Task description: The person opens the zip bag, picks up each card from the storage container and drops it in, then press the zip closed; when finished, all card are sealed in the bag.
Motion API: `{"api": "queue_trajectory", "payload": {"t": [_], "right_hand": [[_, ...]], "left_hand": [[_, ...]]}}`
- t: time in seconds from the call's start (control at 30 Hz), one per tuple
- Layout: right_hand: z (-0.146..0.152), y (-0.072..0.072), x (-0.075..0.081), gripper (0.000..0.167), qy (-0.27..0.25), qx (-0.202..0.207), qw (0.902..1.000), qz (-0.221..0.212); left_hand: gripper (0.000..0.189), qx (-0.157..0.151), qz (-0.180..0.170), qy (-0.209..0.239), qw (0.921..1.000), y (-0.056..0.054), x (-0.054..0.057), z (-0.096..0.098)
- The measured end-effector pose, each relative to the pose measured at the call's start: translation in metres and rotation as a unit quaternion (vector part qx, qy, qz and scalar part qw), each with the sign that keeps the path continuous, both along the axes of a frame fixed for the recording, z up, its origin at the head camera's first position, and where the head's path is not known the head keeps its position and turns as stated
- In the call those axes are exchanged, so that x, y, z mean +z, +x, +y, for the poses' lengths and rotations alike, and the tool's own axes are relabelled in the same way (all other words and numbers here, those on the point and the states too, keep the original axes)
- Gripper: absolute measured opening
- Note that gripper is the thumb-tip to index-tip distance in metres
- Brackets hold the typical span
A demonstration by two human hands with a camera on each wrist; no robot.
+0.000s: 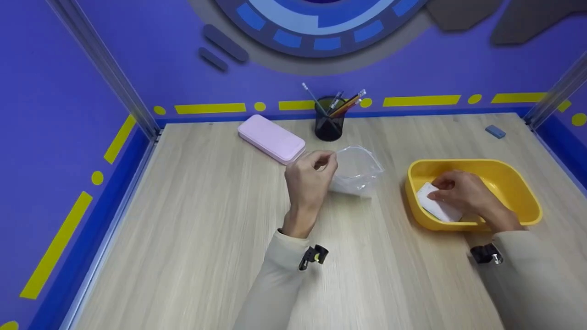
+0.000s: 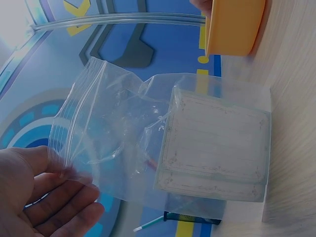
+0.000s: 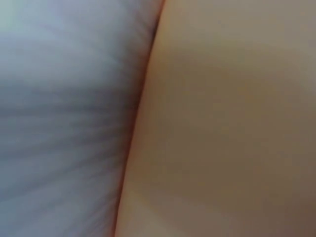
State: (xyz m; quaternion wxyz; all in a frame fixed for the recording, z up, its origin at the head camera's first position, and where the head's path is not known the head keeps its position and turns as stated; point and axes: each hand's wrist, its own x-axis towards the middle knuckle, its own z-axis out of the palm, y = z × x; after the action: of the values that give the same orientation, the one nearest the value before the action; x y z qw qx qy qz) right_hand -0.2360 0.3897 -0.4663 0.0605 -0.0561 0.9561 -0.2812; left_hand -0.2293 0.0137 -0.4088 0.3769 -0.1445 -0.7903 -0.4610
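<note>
Left hand: the left hand (image 1: 308,181) is being used to pinch the zip bag by its top edge, between thumb and first finger; the other fingers are being kept loose and bent.
Zip bag: the clear zip bag (image 2: 126,113) is being held up near the middle of the table (image 1: 202,215), with its low end down by the table top.
In the bag: a pale pad (image 2: 215,145) with faint printed lines is being held flat in the low part.
Right hand: the right hand (image 1: 465,193) is being held over the yellow tub, with thumb and first finger curled and almost closed on one edge of the white pad.
White pad: the white pad (image 1: 440,208) is being held at a slant inside the yellow tub (image 1: 516,190), by its left wall.
Right wrist view: only a close blur is being shown, so more of that grip cannot be told.
Back of the table: a pink pencil case (image 1: 271,140) is being seen left of a black mesh cup (image 1: 329,131), in which pencils (image 1: 345,108) are being held.
Far right corner: a small blue block (image 1: 495,131) is being seen alone.
Sleeves: light sleeves (image 1: 275,279) are being worn on both arms, with a black clip (image 1: 316,256) at each wrist.
</note>
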Motion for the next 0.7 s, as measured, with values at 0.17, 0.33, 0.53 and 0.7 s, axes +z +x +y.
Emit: {"api": "queue_trajectory", "payload": {"t": [0.17,0.33,0.53,0.7], "right_hand": [[0.002,0.0,0.0,0.038,-0.01,0.001,0.9999,0.002],[0.0,0.001,-0.001,0.038,-0.018,-0.013,0.9997,0.002],[0.001,0.002,0.003,0.034,-0.026,-0.026,0.9993,0.004],[0.004,0.004,0.015,0.026,-0.033,-0.031,0.9988,0.02]], "left_hand": [[0.005,-0.001,-0.001,0.0,1.0,0.0,0.0,0.0],[0.005,-0.003,-0.005,0.003,1.0,0.0,0.001,0.0],[0.006,-0.005,-0.008,0.008,0.9999,0.001,0.002,0.0],[0.005,-0.005,-0.006,0.01,0.9999,0.001,0.002,0.001]]}}
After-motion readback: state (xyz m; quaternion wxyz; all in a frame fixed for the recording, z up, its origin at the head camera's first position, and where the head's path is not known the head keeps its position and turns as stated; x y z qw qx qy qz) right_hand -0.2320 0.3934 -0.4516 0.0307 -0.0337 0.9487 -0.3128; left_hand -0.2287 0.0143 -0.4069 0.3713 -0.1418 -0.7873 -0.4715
